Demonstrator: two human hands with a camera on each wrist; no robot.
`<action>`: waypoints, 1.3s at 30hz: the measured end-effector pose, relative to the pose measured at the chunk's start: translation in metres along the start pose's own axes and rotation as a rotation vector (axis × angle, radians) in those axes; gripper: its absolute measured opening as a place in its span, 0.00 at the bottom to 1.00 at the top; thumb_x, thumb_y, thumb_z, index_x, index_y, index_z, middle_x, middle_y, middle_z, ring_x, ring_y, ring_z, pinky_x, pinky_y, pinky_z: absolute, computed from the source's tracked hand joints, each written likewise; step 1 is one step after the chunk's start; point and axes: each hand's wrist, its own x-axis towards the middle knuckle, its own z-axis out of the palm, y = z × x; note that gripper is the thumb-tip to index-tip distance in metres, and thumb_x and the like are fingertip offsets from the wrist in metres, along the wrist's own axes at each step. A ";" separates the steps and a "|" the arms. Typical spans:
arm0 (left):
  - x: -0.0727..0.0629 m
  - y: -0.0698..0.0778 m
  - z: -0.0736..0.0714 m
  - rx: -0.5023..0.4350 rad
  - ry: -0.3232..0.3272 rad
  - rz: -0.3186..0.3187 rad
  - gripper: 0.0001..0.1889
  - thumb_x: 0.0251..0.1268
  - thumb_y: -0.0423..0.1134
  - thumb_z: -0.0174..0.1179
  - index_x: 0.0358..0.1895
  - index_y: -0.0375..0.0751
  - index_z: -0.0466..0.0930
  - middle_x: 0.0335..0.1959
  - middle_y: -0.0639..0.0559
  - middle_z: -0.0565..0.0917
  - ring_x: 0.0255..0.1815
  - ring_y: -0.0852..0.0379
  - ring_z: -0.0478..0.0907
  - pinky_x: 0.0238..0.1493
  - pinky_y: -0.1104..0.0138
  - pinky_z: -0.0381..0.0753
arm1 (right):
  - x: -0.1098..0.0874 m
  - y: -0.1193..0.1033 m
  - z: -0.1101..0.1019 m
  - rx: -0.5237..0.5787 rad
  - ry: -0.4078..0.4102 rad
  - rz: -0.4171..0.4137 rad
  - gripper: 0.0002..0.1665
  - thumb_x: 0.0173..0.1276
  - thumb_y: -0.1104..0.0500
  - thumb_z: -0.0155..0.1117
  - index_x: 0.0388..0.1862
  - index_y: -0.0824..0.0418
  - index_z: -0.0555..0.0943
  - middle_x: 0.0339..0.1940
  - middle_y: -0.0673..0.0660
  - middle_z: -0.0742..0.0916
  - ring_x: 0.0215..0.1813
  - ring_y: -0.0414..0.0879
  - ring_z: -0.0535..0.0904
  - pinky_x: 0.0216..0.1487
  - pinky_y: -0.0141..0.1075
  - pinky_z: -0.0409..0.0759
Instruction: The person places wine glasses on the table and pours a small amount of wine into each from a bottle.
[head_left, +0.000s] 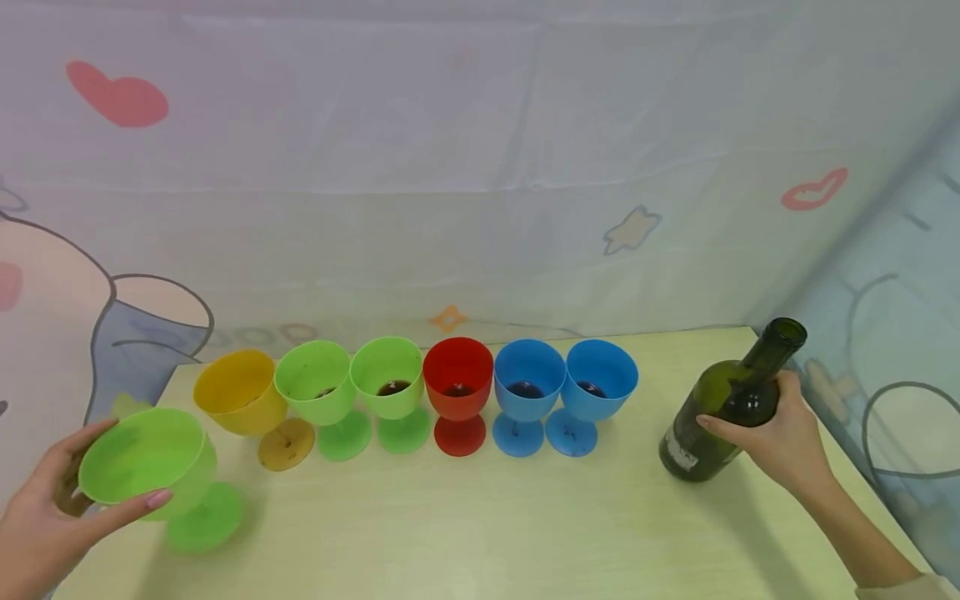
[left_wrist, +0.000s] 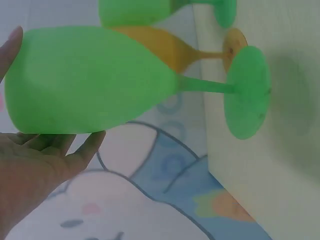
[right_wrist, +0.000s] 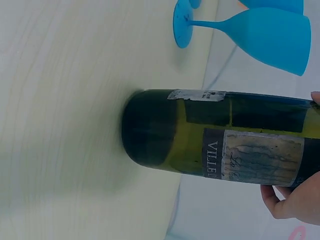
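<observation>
My left hand (head_left: 47,517) holds a light green plastic goblet (head_left: 150,462) by its bowl, thumb on the near side and fingers round the far side. No liquid shows in this bowl, and its round foot is close over the table's left part. In the left wrist view, the fingers (left_wrist: 75,152) lie along the bowl of the goblet (left_wrist: 95,80). At the right, my right hand (head_left: 791,442) grips a dark green glass wine bottle (head_left: 708,417) round its upper body. The bottle is uncorked, with dark liquid inside and its base low at the table; a worn label (right_wrist: 262,157) shows in the right wrist view.
Along the table's back edge stands a row of goblets: yellow (head_left: 238,392), two green (head_left: 315,383) (head_left: 387,375), red (head_left: 459,375) and two blue (head_left: 529,379) (head_left: 602,375). Dark liquid shows in the green, red and blue ones. Behind hangs a printed cloth (head_left: 465,125).
</observation>
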 end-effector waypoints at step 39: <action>-0.031 0.151 0.100 -0.109 -0.302 0.265 0.48 0.35 0.50 0.75 0.65 0.47 0.59 0.56 0.51 0.71 0.51 0.52 0.70 0.49 0.54 0.72 | -0.015 -0.034 0.016 -0.083 0.036 -0.308 0.46 0.37 0.61 0.78 0.52 0.75 0.63 0.39 0.69 0.78 0.38 0.62 0.76 0.34 0.53 0.73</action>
